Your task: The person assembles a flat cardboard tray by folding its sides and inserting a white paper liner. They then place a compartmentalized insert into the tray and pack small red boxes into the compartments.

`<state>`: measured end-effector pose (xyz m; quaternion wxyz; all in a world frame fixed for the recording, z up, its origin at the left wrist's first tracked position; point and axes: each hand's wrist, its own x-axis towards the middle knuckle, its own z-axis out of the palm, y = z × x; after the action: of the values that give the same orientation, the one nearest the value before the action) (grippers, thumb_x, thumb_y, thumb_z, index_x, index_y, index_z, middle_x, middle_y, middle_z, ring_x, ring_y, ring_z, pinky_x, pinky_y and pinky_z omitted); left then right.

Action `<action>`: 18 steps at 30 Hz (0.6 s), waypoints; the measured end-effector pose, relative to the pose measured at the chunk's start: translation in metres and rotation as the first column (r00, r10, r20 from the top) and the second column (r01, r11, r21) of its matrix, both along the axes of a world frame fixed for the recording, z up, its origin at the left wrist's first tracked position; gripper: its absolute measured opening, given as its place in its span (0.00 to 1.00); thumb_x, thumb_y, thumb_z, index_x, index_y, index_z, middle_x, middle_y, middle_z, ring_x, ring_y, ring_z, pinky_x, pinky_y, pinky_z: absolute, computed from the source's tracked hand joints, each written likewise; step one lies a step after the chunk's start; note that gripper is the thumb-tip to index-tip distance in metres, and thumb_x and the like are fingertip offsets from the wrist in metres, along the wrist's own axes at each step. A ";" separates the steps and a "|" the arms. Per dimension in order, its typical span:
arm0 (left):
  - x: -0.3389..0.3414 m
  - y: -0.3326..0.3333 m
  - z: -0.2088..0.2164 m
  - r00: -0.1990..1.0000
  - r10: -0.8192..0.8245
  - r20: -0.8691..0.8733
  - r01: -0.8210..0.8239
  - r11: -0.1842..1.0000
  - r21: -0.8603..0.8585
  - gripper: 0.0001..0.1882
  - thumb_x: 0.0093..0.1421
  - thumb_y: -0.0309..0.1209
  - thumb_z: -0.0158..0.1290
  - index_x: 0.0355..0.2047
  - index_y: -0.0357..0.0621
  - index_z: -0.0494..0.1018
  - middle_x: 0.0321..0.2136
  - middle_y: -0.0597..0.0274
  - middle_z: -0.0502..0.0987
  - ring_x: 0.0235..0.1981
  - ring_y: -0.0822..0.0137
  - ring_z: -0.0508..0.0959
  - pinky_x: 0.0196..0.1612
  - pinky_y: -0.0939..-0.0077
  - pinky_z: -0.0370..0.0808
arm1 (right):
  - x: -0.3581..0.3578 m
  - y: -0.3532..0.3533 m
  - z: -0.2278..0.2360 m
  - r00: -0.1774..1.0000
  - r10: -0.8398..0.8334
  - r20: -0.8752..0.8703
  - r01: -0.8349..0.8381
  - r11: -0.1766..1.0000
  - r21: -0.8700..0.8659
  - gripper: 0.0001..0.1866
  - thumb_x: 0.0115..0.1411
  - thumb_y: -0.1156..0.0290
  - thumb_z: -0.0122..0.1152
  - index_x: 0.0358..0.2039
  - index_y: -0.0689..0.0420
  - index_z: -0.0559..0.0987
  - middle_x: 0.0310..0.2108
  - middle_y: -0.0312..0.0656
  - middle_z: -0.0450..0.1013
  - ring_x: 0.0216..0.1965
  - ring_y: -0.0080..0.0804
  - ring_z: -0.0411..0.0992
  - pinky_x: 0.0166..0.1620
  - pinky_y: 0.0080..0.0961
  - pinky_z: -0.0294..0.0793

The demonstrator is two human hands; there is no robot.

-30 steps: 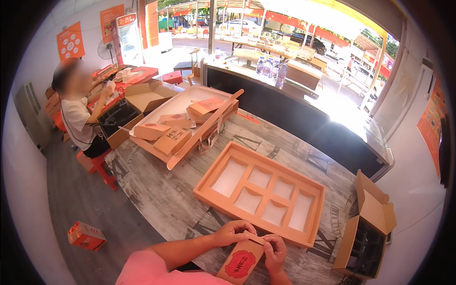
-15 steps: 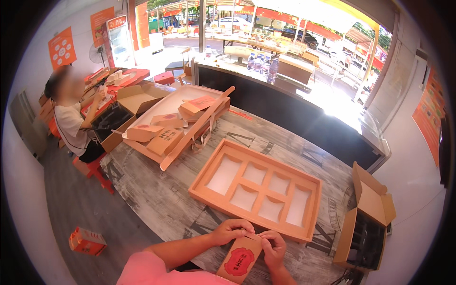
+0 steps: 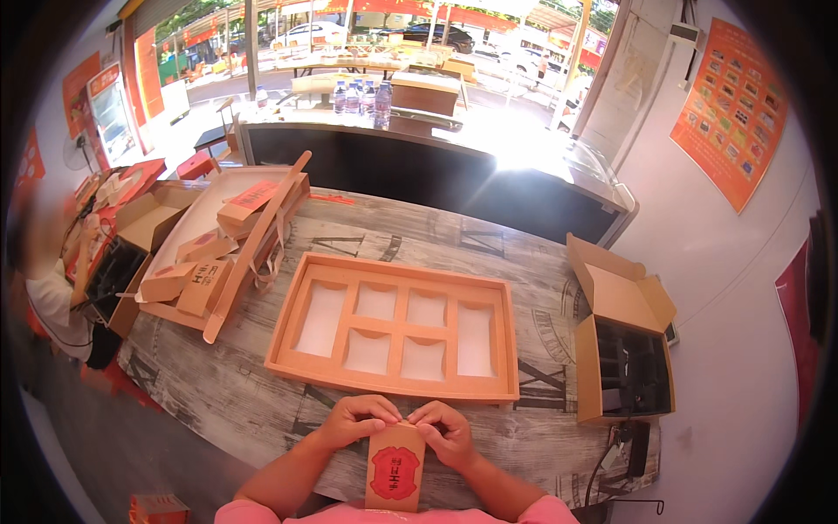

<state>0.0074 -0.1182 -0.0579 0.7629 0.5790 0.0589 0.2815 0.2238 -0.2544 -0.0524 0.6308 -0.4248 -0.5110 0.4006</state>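
A slim brown cardboard box (image 3: 395, 467) with a red printed emblem stands upright against my front at the table's near edge. My left hand (image 3: 362, 419) pinches its top edge at the left corner, and my right hand (image 3: 443, 430) grips the same edge at the right. Both sets of fingers are closed over the top flap, and the fingertips partly hide it. Just beyond my hands lies a shallow orange-brown tray (image 3: 393, 391) with a divider insert of several white-bottomed compartments.
To the left, a larger box lid (image 3: 262, 249) holds several small cardboard boxes (image 3: 205, 284). At the right stands an open carton (image 3: 591, 367) with black contents, cables beside it. A person (image 3: 52, 297) sits at far left. A dark-fronted counter (image 3: 393, 175) with bottles stands beyond the table.
My view has swung to the right, so everything appears further left. The small box now stands straighter, and both hands remain at its top edge, closer together over the flap.
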 end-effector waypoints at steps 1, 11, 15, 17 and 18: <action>0.000 0.002 0.004 1.000 -0.017 0.004 0.017 1.000 0.019 0.09 0.66 0.24 0.63 0.46 0.37 0.86 0.49 0.51 0.84 0.53 0.62 0.82 0.57 0.68 0.77 | 0.001 0.000 -0.002 1.000 0.007 -0.004 -0.007 1.000 0.012 0.02 0.68 0.78 0.65 0.38 0.62 0.80 0.45 0.47 0.79 0.48 0.33 0.78 0.51 0.29 0.77; -0.003 0.014 0.014 0.992 -0.129 -0.010 0.129 0.970 0.207 0.17 0.63 0.28 0.68 0.53 0.41 0.85 0.53 0.49 0.83 0.57 0.59 0.81 0.62 0.65 0.75 | 0.001 0.000 0.006 0.993 0.081 0.086 -0.083 0.996 0.024 0.09 0.67 0.73 0.68 0.43 0.60 0.77 0.49 0.48 0.77 0.51 0.34 0.75 0.54 0.29 0.75; -0.003 0.014 0.014 0.989 -0.144 -0.020 0.145 0.963 0.226 0.18 0.64 0.28 0.68 0.54 0.41 0.85 0.54 0.50 0.83 0.57 0.58 0.81 0.62 0.65 0.75 | 0.003 0.000 0.010 0.985 0.068 0.158 -0.080 0.994 0.076 0.11 0.65 0.72 0.70 0.43 0.60 0.78 0.48 0.50 0.78 0.49 0.38 0.77 0.53 0.32 0.76; -0.003 0.014 0.017 0.989 -0.145 -0.018 0.145 0.961 0.237 0.18 0.64 0.28 0.68 0.54 0.41 0.85 0.54 0.50 0.83 0.58 0.58 0.81 0.62 0.65 0.75 | 0.004 0.003 0.022 0.964 0.039 0.262 -0.081 0.985 0.153 0.12 0.64 0.72 0.71 0.44 0.61 0.78 0.47 0.51 0.78 0.48 0.41 0.78 0.52 0.34 0.78; -0.003 0.014 0.016 0.990 -0.142 -0.022 0.143 0.959 0.243 0.17 0.64 0.28 0.68 0.53 0.39 0.85 0.54 0.49 0.83 0.58 0.57 0.81 0.63 0.64 0.75 | 0.005 0.005 0.024 0.954 0.035 0.299 -0.088 0.982 0.165 0.12 0.63 0.73 0.71 0.44 0.61 0.78 0.47 0.51 0.79 0.48 0.41 0.79 0.52 0.34 0.78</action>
<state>0.0042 -0.1038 -0.0415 0.7043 0.6716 -0.0162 0.2295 0.2284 -0.2498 -0.0280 0.5698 -0.4063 -0.6458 0.3054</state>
